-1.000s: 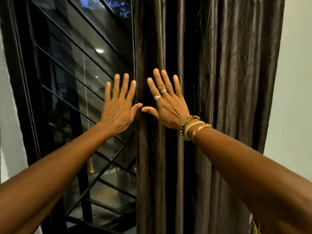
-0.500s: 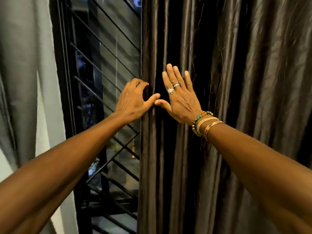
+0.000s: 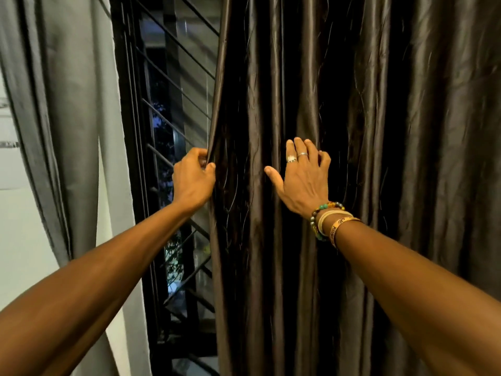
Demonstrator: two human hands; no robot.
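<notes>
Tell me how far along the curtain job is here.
Done: the left hand pinches the brown curtain by its free edge. In hand: the right hand rests on the folds beside it. Left: the window grille shows uncovered between this curtain and the grey curtain, so the pull itself, whichever way, looks barely begun.

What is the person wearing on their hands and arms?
Both arms are bare, with no sleeves showing. The right hand has two silver rings: a chunky ring and a plain ring. Its wrist carries a bracelet of green, amber and dark beads, a cream band and an orange patterned band. The left hand wears nothing.
</notes>
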